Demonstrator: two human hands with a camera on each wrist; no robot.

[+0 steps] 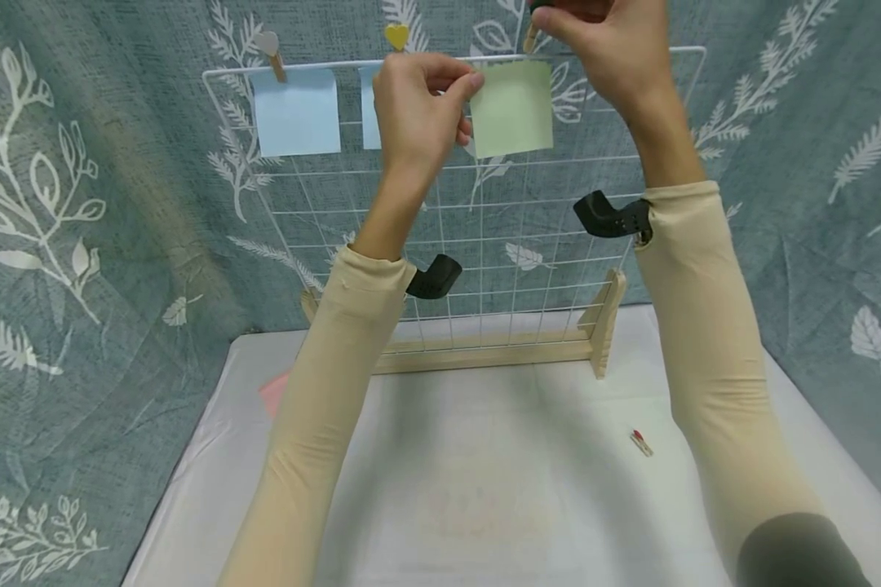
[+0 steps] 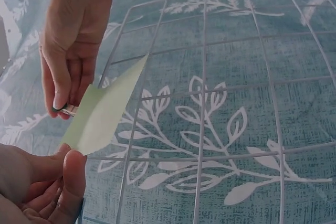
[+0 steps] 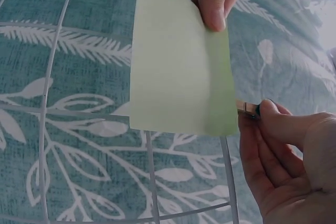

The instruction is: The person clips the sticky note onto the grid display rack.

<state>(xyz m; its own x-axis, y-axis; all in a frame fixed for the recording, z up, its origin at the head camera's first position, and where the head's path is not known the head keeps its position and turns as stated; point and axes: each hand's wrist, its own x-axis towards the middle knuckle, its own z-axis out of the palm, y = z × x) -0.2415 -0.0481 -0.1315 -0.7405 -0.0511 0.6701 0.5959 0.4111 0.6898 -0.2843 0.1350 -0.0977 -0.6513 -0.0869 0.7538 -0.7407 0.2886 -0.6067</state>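
A green paper note (image 1: 514, 110) hangs against the top bar of a white wire grid (image 1: 484, 236). My left hand (image 1: 422, 106) pinches the note's upper left corner between thumb and fingers. At the upper right, my right hand (image 1: 617, 41) pinches a small wooden clothespin (image 1: 531, 38) with a dark green end, just above the note's top edge. The right wrist view shows that clothespin (image 3: 247, 109) beside the edge of the note (image 3: 178, 61); whether it bites the paper I cannot tell. Part of the right hand is cut off by the head view's top edge.
Left on the bar hang a blue note (image 1: 297, 114) under a white-heart clothespin (image 1: 269, 49) and another blue note (image 1: 369, 110) near a yellow heart (image 1: 396, 36). The grid stands on a wooden base (image 1: 484, 355). A red-tipped clothespin (image 1: 641, 443) and pink paper (image 1: 273, 393) lie on the table.
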